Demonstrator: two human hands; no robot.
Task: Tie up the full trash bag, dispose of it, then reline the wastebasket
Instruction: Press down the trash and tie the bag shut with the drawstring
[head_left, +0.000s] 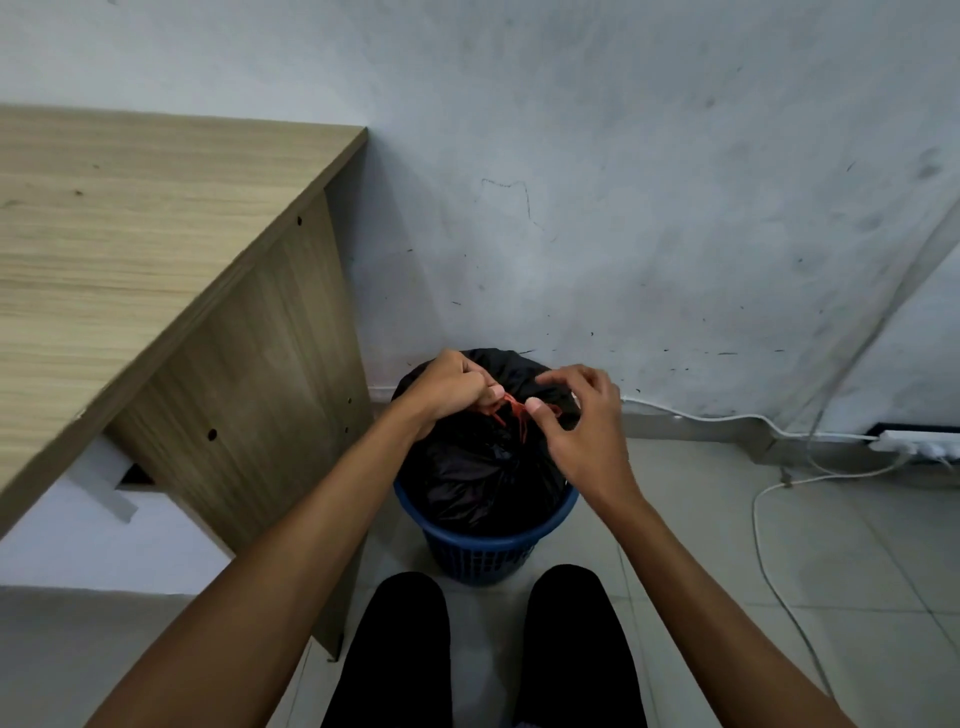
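A full black trash bag (478, 478) bulges out of a blue plastic wastebasket (483, 551) on the tiled floor against the wall. Thin red drawstrings (514, 413) run across the gathered top of the bag. My left hand (447, 389) grips one end of the red drawstrings with curled fingers. My right hand (582, 421) pinches the other end between thumb and fingers, close to the left hand. Both hands hover just above the bag's top. The bag's far side is hidden behind my hands.
A wooden desk (156, 249) stands close on the left, its side panel (249, 395) almost touching the basket. A white cable (763, 519) trails over the floor to a power strip (919, 444) at the right wall. My legs (488, 654) stand right before the basket.
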